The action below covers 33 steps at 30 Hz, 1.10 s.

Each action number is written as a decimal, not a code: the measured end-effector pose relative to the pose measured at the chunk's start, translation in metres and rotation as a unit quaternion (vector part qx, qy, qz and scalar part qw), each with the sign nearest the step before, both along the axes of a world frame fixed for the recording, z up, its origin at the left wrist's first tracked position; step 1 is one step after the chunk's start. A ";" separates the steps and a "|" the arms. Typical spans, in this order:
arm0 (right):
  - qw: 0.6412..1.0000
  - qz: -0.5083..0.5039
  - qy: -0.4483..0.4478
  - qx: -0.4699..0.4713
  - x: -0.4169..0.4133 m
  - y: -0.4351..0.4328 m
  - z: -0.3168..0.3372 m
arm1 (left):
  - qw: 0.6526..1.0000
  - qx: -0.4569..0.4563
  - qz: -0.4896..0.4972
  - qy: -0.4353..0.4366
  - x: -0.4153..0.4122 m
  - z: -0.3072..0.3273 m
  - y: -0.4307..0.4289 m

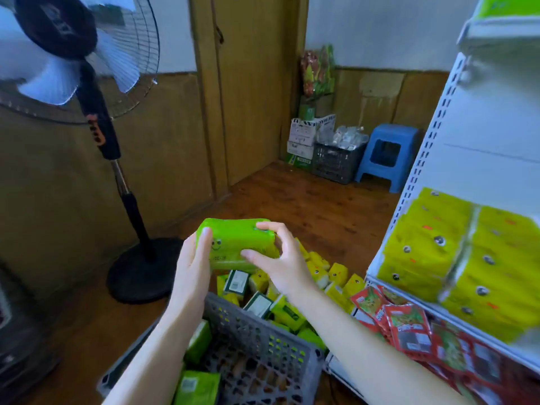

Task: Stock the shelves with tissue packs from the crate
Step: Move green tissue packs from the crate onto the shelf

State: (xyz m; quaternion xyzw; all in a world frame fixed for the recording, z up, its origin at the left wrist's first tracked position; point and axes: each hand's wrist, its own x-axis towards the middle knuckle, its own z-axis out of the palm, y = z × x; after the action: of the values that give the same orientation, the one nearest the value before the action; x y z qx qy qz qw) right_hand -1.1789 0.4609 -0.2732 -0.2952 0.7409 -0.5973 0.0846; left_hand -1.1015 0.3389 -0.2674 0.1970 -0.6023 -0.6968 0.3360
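A green tissue pack (233,244) with a smiley face is held above the grey plastic crate (257,343) by both hands. My left hand (194,264) grips its left end, and my right hand (280,258) pinches its right end with thumb and fingers curled round it. Inside the crate lie a few more green packs (197,387). Several small yellow and green packs (315,276) are heaped beyond the crate. The white shelf unit (432,159) at the right carries large yellow tissue packs (455,258).
Red snack bags (409,325) fill the lower shelf. A standing fan (96,112) on a round black base stands at the left. In the far corner sit a blue stool (388,156), a dark crate (336,162) and cardboard boxes (304,141). Wooden floor lies between.
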 end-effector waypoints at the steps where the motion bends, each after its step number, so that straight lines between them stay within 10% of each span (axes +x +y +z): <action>1: 1.000 -0.007 -0.005 0.002 0.001 0.003 0.022 | 1.000 0.003 -0.005 0.000 -0.001 0.018 0.000; 19: 0.969 -0.246 0.003 0.025 0.019 0.149 0.368 | 0.961 -0.106 -0.254 -0.042 -0.037 0.374 0.126; 33: 0.934 -0.354 0.004 0.041 -0.004 0.250 0.439 | 0.872 -0.179 -0.450 -0.067 -0.092 0.444 0.209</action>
State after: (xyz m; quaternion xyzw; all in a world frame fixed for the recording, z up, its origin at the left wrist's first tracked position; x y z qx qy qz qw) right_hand -1.1832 0.7111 0.1660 -0.0123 0.8217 -0.5562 -0.1237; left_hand -1.1932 0.5476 0.1767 -0.1130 -0.7611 -0.6382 -0.0253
